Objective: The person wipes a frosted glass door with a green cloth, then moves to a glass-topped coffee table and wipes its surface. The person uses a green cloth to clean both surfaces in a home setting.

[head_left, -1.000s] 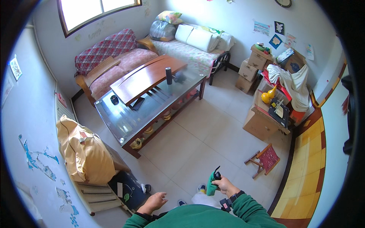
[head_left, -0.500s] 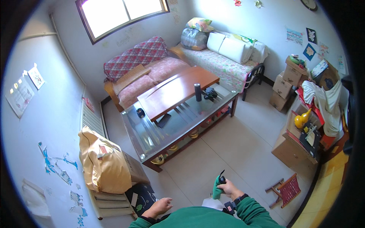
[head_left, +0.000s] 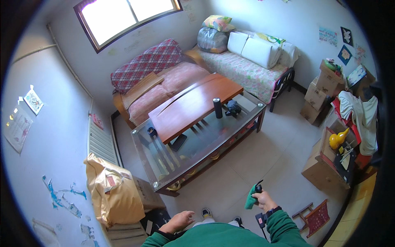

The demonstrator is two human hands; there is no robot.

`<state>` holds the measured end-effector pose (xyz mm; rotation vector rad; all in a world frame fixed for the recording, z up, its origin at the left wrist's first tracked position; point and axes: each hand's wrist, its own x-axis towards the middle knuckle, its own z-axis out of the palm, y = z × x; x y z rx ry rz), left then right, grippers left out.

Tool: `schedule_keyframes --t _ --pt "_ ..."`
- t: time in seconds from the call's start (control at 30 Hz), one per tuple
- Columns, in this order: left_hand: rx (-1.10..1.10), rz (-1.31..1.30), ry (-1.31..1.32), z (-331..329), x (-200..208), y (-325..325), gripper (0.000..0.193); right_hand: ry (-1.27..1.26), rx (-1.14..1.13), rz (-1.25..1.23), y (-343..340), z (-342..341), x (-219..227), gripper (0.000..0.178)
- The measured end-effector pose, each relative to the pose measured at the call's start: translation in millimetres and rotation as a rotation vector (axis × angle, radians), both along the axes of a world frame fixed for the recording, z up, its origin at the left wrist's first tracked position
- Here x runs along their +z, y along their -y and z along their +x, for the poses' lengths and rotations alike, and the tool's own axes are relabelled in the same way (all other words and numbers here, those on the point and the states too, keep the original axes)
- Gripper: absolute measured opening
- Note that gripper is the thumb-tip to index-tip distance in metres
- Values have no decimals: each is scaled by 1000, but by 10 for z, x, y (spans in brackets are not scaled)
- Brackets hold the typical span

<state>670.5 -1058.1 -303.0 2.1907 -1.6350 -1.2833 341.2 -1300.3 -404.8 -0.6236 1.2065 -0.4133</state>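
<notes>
In my right hand [head_left: 268, 201] is a green cloth [head_left: 251, 198], gripped together with a small black object [head_left: 258, 188] that has a thin curved tip; its kind is hard to make out. A dark strap and a small dark box are at that wrist. My left hand [head_left: 181, 220] is held out over the floor with its fingers extended and nothing in it. Nearest to it are a dark item on the floor and the large yellow bag [head_left: 113, 193]. Beyond both hands stands a glass-topped coffee table [head_left: 193, 150] with a brown wooden board [head_left: 193, 105] lying across it.
A black cylindrical bottle [head_left: 217, 108], a dark bundle [head_left: 233, 107] and a phone [head_left: 178, 142] lie or stand on the table. A folding stool [head_left: 313, 218] is at right, below cardboard boxes [head_left: 329, 164]. A pink-covered sofa [head_left: 173, 84] and a bed [head_left: 247, 70] stand behind.
My right hand has moved to the right with the green cloth and black object. My left hand has shifted slightly right. The view has turned, and my shoes now show below.
</notes>
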Motion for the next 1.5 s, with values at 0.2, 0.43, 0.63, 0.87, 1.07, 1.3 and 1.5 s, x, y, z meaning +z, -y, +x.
schedule_keyframes --t 0.2,0.43,0.63,0.87,1.07,1.3,1.5 --pt "-6 -145 -41 590 -259 477 43 4 -13 -86 239 708 392 40" --pt "28 -101 -50 1332 -284 664 42 193 44 -210 431 1646 778 34" --pt "-18 -60 -82 1540 -446 982 43 149 93 -119 515 1763 614 38" --pt "-59 -25 -68 1504 -430 1645 41 48 -30 -149 1130 1453 231 38" --pt "-14 -54 5 1329 -226 2198 41 4 59 -20 1784 1349 -139 37" --pt "96 112 -55 1186 -458 2329 42 -148 303 -175 2377 1679 -452 33" --pt "125 151 -57 1538 -1356 2503 41 -302 388 -108 2170 1784 -504 38"
